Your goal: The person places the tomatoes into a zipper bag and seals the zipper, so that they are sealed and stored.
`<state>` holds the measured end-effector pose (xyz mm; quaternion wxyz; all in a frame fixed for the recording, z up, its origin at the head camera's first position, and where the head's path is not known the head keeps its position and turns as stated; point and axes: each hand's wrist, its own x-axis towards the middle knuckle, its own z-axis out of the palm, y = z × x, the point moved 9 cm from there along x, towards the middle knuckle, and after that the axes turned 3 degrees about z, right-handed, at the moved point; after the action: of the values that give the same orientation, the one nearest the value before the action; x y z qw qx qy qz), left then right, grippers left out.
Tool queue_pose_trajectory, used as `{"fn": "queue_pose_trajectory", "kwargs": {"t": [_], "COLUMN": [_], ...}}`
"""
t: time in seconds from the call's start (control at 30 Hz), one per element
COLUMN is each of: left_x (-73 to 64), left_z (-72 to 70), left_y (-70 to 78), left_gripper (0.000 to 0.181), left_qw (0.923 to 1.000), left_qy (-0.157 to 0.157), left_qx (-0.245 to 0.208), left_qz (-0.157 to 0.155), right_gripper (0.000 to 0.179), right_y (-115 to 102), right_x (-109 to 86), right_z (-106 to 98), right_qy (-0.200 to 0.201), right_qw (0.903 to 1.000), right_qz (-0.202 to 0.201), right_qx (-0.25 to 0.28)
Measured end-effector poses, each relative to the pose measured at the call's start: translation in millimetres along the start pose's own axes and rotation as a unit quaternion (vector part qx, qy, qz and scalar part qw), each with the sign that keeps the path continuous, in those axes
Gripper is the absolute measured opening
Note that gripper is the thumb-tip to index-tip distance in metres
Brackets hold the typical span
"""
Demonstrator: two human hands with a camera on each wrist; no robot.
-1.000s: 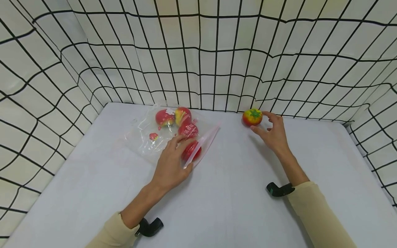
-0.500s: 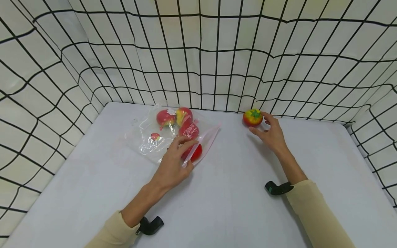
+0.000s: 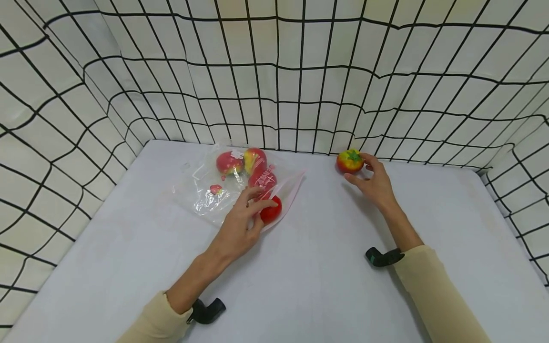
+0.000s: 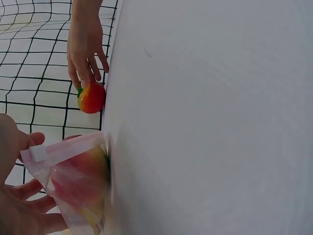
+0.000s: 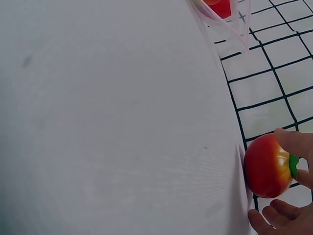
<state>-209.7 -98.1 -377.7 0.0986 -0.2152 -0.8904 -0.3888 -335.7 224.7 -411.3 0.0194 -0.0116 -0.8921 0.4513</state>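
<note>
A clear zip bag (image 3: 206, 190) with pink print lies at the back left, holding several red-and-yellow toy fruits (image 3: 229, 163). My left hand (image 3: 238, 226) is at its mouth, thumb and fingers spread around the pink zip band (image 4: 73, 149). A round red fruit (image 3: 271, 211) shows at that mouth, beside my left fingertips. To the right, by the net, sits a toy tomato (image 3: 350, 161), red with a yellow top and green calyx. My right hand (image 3: 376, 183) holds it near the top between thumb and index finger; the other fingers stay apart from it in the right wrist view.
Black netting (image 3: 300, 81) over a pale backing rises behind the white table (image 3: 309, 267) and along both sides. The tomato and the bag are close to the table's back edge. Each wrist bears a black curved camera mount (image 3: 383, 257).
The bag's mouth edge has folded back at my left fingers, baring more of the red fruit there. My right index finger and thumb have closed slightly onto the tomato.
</note>
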Motion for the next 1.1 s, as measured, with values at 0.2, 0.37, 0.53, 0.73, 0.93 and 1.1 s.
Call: {"fn": "queue_pose_trajectory", "kwargs": {"t": [0.2, 0.37, 0.53, 0.73, 0.93, 1.1], "left_x": [-1.1, -2.4, -3.2, -3.1, -2.5, -0.5], "left_z": [1.8, 3.3, 3.4, 2.6, -0.1, -6.1], "left_y": [-2.8, -4.9, -6.4, -6.8, -6.5, -3.6], "left_gripper": [0.054, 0.056, 0.055, 0.060, 0.070, 0.085], "left_qw": [0.9999, 0.9993, 0.9989, 0.9990, 0.9992, 0.9990], "left_qy": [-0.007, -0.021, -0.028, -0.021, -0.008, 0.009], "left_qx": [0.008, 0.008, 0.011, 0.013, 0.011, 0.039], "left_qz": [-0.013, -0.029, -0.037, -0.036, -0.037, -0.020], "right_gripper": [0.079, 0.081, 0.081, 0.080, 0.076, 0.070], "right_y": [-0.2, -1.9, -0.5, 2.4, 1.8, -1.0], "right_x": [2.7, 5.4, 8.0, 10.6, 12.8, 13.7], "right_z": [1.9, 2.4, 4.6, 6.4, 7.8, 6.6], "right_qy": [0.000, -0.003, -0.010, -0.015, -0.015, -0.008], "right_qw": [1.0000, 0.9999, 0.9999, 0.9997, 0.9997, 0.9998], "right_qz": [-0.003, -0.006, -0.002, -0.003, -0.012, -0.014], "right_qx": [0.009, 0.009, 0.013, 0.017, 0.015, 0.007]}}
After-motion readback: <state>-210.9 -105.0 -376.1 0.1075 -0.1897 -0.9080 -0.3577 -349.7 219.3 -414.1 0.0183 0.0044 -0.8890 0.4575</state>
